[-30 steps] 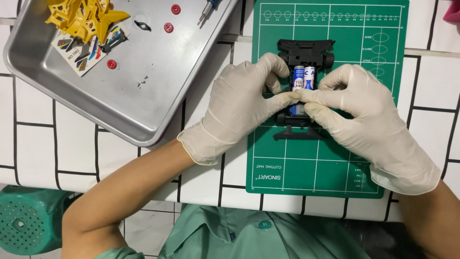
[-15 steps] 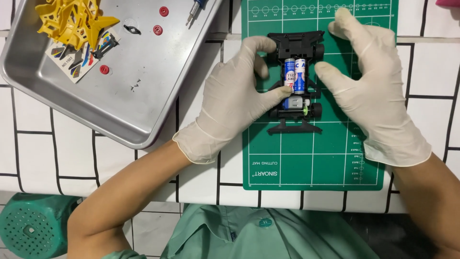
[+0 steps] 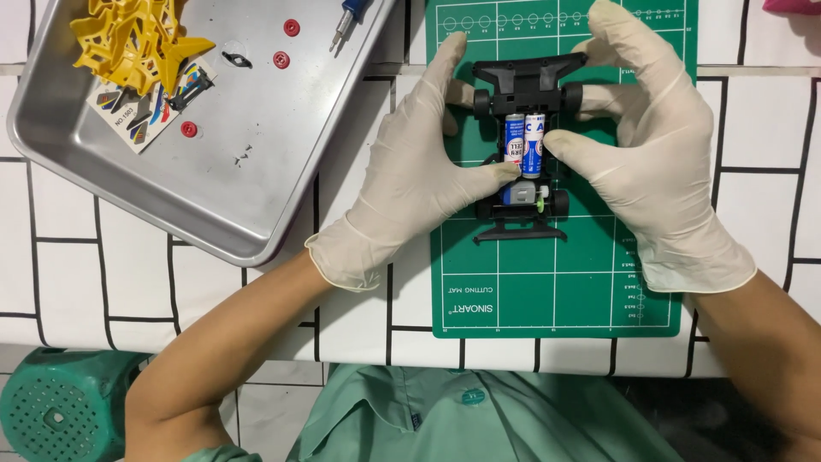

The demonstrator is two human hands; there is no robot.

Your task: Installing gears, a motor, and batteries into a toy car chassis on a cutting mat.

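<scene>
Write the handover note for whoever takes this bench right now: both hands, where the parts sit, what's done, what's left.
Left hand: gloved, grip on the left side of the black toy car chassis, thumb pressing at the batteries.
Right hand: gloved, holding the chassis's right side, thumb at the batteries.
Chassis lies on the green cutting mat.
Done: two batteries seated side by side; small motor in place.
Left: yellow body shell, sticker sheet, red wheels and screwdriver are in the metal tray.

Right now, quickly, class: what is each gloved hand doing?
Left hand: gripping the black plastic toy car chassis, thumb at the two blue-and-white batteries.
Right hand: gripping the chassis's other side.
</scene>
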